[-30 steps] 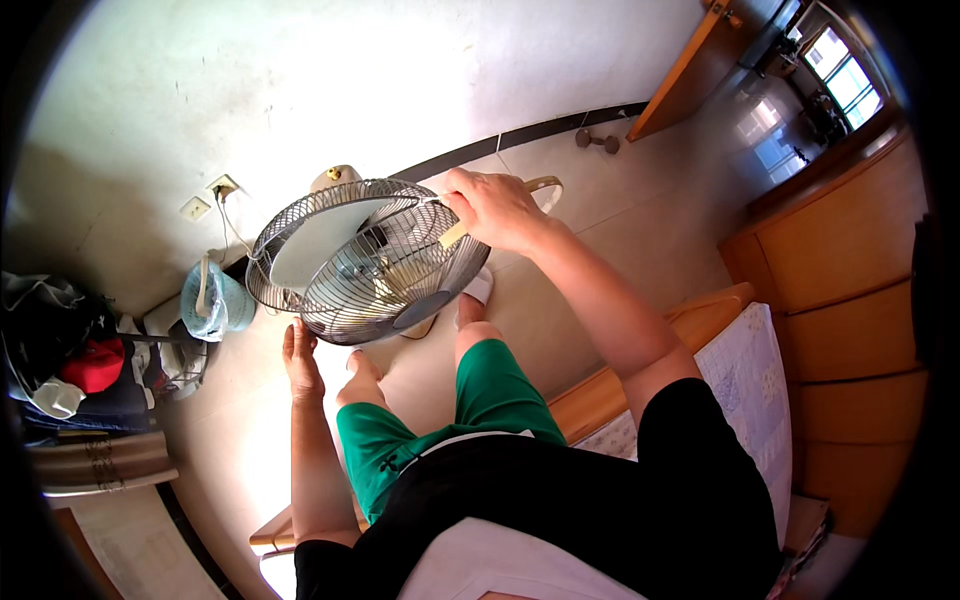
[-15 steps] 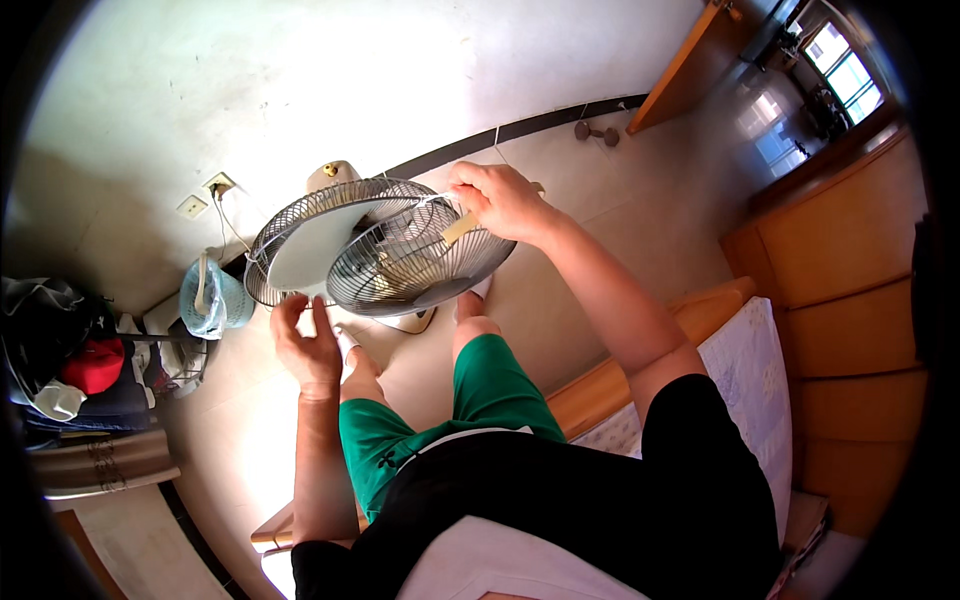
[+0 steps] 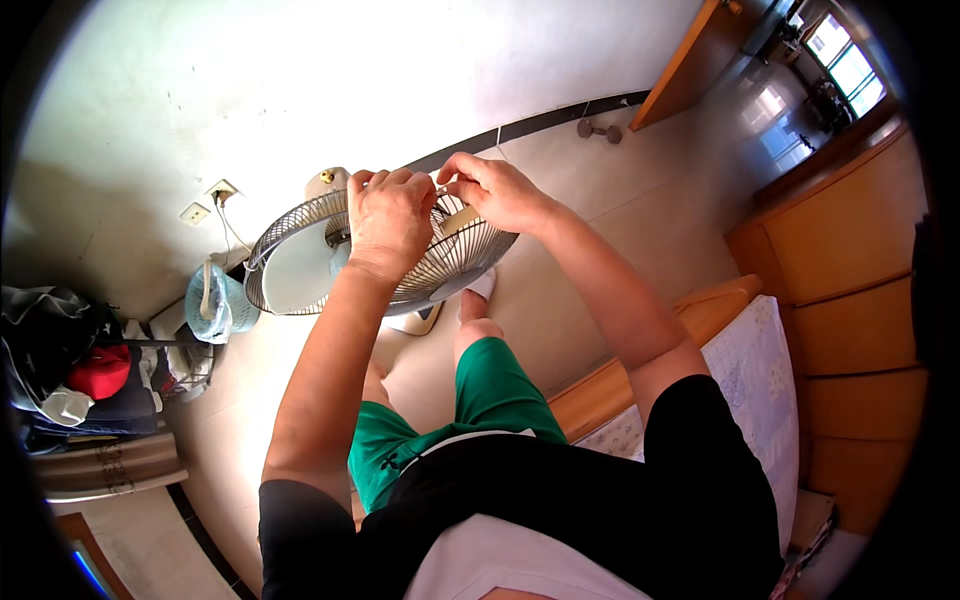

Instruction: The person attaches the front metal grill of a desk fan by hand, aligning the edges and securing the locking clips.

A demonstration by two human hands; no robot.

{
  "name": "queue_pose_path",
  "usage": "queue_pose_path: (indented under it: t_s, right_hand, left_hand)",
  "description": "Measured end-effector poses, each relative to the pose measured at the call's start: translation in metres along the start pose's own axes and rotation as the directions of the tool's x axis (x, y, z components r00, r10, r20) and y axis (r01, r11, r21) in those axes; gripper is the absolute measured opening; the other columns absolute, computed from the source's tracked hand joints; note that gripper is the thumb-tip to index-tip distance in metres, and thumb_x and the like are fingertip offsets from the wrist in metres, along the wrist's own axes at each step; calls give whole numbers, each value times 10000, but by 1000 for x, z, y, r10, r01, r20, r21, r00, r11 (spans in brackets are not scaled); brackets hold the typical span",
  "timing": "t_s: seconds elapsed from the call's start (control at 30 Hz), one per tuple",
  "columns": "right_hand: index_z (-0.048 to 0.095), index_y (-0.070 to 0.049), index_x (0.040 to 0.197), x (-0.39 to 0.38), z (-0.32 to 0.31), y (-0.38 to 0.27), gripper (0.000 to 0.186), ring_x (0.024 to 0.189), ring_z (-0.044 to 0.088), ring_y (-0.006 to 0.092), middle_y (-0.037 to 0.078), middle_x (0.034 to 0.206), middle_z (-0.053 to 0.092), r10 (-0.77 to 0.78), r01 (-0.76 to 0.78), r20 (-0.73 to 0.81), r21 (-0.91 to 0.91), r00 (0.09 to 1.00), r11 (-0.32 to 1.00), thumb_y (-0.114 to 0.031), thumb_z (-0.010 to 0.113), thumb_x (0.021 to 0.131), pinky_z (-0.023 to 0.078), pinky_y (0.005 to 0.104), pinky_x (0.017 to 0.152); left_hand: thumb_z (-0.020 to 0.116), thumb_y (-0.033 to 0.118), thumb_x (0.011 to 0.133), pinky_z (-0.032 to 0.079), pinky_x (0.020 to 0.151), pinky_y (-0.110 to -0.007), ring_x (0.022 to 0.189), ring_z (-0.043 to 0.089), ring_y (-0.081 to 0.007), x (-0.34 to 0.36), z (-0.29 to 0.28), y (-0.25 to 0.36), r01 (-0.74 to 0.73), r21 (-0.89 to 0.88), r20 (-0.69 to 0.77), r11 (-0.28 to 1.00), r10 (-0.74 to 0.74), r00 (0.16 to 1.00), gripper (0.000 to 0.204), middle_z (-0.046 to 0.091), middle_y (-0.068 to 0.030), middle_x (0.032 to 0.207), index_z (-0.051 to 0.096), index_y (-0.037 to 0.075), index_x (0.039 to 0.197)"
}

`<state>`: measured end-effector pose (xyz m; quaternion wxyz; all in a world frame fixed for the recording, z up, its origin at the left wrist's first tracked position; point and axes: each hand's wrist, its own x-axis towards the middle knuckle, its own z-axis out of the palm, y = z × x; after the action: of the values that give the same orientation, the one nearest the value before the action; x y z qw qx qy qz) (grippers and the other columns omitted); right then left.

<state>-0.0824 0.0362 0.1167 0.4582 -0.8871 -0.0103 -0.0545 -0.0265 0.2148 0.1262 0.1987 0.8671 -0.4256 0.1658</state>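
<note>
A standing electric fan (image 3: 305, 270) is before me, with a dark wire guard, pale blades and a beige motor housing (image 3: 326, 182). Its front grille (image 3: 450, 265) is tipped away from the rear guard (image 3: 290, 218) and carries a tan strip (image 3: 459, 221). My left hand (image 3: 390, 220) is closed over the grille's upper rim, fingers curled; what they pinch is hidden. Close beside it, my right hand (image 3: 497, 195) pinches the rim near the strip, thumb and forefinger together. The left forearm covers part of the grille.
A blue waste basket (image 3: 232, 310) with a bag stands left of the fan, below a wall socket (image 3: 222, 188) with a plug. Piled clothes (image 3: 60, 350) lie farther left. A dumbbell (image 3: 599, 132) rests by the far wall near an orange door (image 3: 690, 65). On the right is a bed (image 3: 750, 380).
My left hand has moved up and right from the guard's lower edge to the upper rim, beside my right hand. The right hand has hardly moved.
</note>
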Motion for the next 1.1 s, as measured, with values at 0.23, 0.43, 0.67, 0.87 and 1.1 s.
queue_pose_path:
  t_s: [0.23,0.43,0.67,0.87,1.1]
  right_hand:
    - [684,-59,1000,0,5,-4,190,696,638,264,124,746,668,-20,19,-17,-28,1000,999,-203,644,883,483,390,658]
    - [642,-71,963,1,22,-17,135,798,681,335,138,804,697,-26,-28,-195,-267,980,963,-190,593,921,505,456,692]
    - [607,-59,992,7,17,-2,142,828,673,354,166,826,693,-62,3,-212,-268,975,963,-183,590,924,504,467,735]
    - [631,-62,990,0,10,-11,147,838,666,376,167,871,700,-109,104,-57,-80,992,991,-161,604,883,508,473,741]
    - [645,-53,956,2,20,-5,136,806,688,329,146,846,709,-155,143,-136,-90,979,986,-139,651,851,526,411,705]
  left_hand:
    - [622,150,878,342,949,-406,895,625,-236,-2,-6,0,25,1,31,1000,-25,999,54,668,-36,831,661,114,865]
    - [607,116,870,332,972,-437,935,620,-255,2,-16,-2,17,17,121,1000,-19,992,41,668,-55,884,644,102,877]
    - [609,94,863,331,972,-454,959,616,-264,2,-23,-1,36,-34,186,999,-29,982,36,668,-61,888,645,93,872]
    - [599,125,855,339,955,-437,929,610,-265,4,-25,-4,80,-33,207,996,-71,976,69,691,-50,867,654,92,882]
    - [569,86,783,344,952,-426,918,619,-262,9,-31,-8,117,-94,291,989,-85,953,195,685,-58,851,635,89,966]
